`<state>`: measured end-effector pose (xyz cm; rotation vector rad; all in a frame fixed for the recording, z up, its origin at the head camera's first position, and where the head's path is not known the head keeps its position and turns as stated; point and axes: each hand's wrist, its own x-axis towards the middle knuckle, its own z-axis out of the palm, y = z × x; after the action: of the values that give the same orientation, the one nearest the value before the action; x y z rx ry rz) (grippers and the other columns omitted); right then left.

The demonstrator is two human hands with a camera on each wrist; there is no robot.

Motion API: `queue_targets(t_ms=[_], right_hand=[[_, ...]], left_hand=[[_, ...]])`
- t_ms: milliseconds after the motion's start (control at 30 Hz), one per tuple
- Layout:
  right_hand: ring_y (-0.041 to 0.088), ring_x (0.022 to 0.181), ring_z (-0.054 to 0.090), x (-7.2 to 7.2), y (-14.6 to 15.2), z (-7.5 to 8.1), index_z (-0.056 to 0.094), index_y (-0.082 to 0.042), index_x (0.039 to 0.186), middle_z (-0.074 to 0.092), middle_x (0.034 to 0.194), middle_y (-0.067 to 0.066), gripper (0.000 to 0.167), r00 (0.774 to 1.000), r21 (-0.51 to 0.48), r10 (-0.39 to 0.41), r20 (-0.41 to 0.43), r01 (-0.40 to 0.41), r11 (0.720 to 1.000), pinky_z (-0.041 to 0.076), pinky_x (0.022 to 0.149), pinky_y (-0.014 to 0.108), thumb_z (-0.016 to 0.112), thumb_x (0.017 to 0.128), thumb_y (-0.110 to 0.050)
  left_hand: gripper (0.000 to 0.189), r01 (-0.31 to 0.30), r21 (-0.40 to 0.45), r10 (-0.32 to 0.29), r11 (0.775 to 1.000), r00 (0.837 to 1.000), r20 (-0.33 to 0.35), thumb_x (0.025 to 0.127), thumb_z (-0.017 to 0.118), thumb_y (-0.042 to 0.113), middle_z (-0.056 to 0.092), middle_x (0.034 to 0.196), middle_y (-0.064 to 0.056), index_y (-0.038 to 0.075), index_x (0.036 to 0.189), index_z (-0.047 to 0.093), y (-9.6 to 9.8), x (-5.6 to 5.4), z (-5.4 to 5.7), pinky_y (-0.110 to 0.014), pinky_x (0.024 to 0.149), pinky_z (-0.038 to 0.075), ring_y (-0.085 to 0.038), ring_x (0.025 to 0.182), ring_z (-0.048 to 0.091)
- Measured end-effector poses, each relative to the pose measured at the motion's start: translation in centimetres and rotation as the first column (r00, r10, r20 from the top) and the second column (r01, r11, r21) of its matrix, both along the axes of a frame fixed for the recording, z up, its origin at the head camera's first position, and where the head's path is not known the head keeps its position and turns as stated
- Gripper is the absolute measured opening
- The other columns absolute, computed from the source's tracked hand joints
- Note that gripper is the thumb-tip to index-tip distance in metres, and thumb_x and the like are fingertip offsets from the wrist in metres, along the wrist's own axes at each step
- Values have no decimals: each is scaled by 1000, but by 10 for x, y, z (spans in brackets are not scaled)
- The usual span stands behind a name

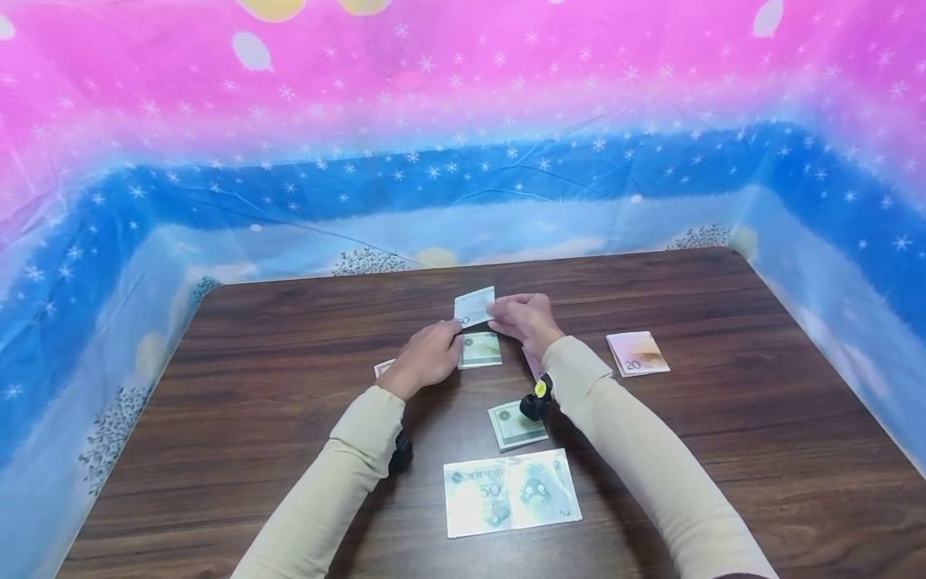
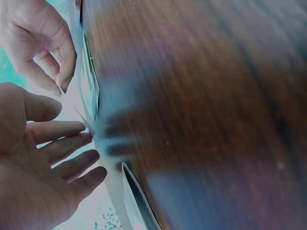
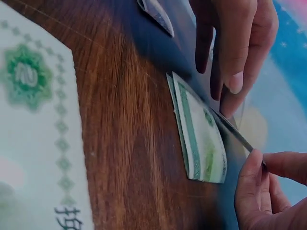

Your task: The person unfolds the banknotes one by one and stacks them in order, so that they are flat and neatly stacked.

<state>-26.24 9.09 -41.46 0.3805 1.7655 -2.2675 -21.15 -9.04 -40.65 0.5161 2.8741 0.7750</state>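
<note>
My right hand [image 1: 526, 318] pinches the right edge of a pale banknote [image 1: 473, 308] marked 50, held above the far middle of the table. The left hand [image 1: 428, 355] is at the note's lower left corner. In the left wrist view the left fingers [image 2: 72, 143] are extended, with the thumb apart from them. Seen edge-on in the right wrist view, the held banknote [image 3: 235, 132] runs between the two hands' fingertips; whether the left ones touch it I cannot tell. Just below lies a folded green banknote [image 1: 481, 351].
An opened-out 50 banknote [image 1: 477, 494] lies nearest me, with another folded green note [image 1: 510, 430] beyond it. To the right is a folded 20 note [image 1: 638, 354]. Partly hidden notes lie by the left hand [image 1: 383, 367] and under the right wrist [image 1: 533, 362]. A printed cloth [image 1: 463, 217] surrounds the table.
</note>
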Motion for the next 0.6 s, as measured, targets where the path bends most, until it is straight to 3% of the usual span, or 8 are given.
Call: queue_targets(t_ms=[100,233,333,400,433,500,600], right_hand=[[14,77,66,4,-2,2,61,14,115,65,96,15,29,1000,33,0,0,0,999,60,84,30,69,87,10],[14,78,67,11,-3,9,63,11,118,63,101,15,32,1000,66,22,10,-22,998,61,80,27,71,88,8],[16,82,67,19,-1,17,63,10,118,62,106,16,31,999,70,46,-3,-46,996,60,82,28,71,88,7],[18,86,67,24,2,22,63,10,118,61,109,17,31,997,72,68,-23,-66,995,60,84,29,71,89,6],[18,87,67,27,3,25,63,10,118,61,109,18,30,997,72,76,-32,-74,995,60,85,30,71,89,6],[19,88,67,35,6,30,63,10,117,61,110,18,28,994,83,98,-44,-94,992,60,86,31,71,90,5],[20,89,68,47,10,36,63,9,115,62,110,18,26,989,94,133,-60,-127,987,60,88,33,71,91,4]], left_hand=[[27,-12,35,13,999,1000,-25,107,43,15,64,117,-17,0,118,63,-2,4,2,-48,93,50,-30,106,61],[36,-71,107,77,992,996,-48,107,44,16,53,145,-23,-2,136,56,-6,11,7,-52,111,41,-35,134,51],[49,-133,186,138,974,990,-14,108,45,20,41,155,-23,-5,150,42,-8,17,11,-53,117,32,-36,143,39],[54,-186,260,183,948,982,34,107,48,25,43,154,-22,-4,152,37,-9,22,13,-52,116,35,-36,141,43],[57,-212,305,200,928,977,69,107,50,26,44,153,-22,-3,154,35,-10,24,14,-51,115,37,-36,139,46],[58,-260,441,203,859,964,173,107,52,23,49,149,-24,-4,154,33,-13,31,15,-49,111,43,-37,133,52],[55,-343,624,160,702,930,331,106,53,17,55,141,-27,-7,152,34,-16,41,16,-44,104,50,-39,126,58]])
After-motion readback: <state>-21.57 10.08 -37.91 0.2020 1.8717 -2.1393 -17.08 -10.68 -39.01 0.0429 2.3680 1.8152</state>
